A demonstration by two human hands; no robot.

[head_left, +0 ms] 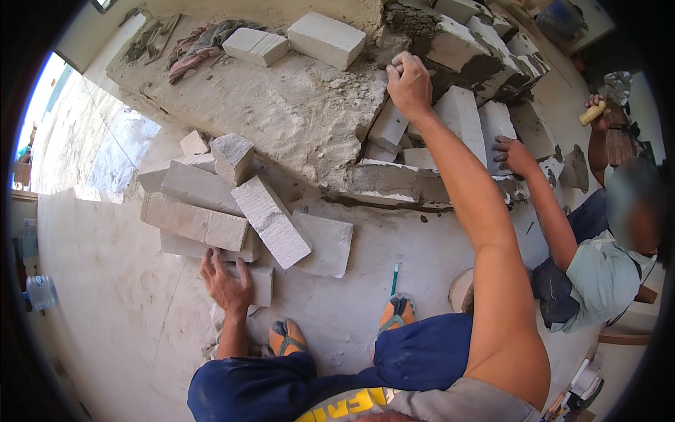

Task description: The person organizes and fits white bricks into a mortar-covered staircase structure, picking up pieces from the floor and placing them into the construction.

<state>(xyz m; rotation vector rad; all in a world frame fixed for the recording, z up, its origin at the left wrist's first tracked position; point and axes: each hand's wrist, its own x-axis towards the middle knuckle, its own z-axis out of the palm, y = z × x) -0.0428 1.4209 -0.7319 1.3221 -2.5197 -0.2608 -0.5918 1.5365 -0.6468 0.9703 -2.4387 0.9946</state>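
Note:
My left hand (pixel 226 283) lies against a pale concrete block (pixel 261 287) at the near side of a loose block pile, fingers spread. Above it in the pile are a long block (pixel 193 221) and a slanting block (pixel 273 221). My right arm stretches far forward. Closed with curled fingers, my right hand (pixel 410 86) is over the corner of a rough mortar-covered slab (pixel 281 112), beside the low block structure (pixel 457 123). Whatever its fingers may hold is hidden. Just below that hand, a block (pixel 389 126) sits inside the structure.
At right a co-worker rests one hand (pixel 517 156) on a block and holds a yellow handle (pixel 593 112) in the other. Two blocks (pixel 327 40) and a rag (pixel 204 49) lie on the slab. A green pencil-like stick (pixel 395 279) is on the floor near my feet.

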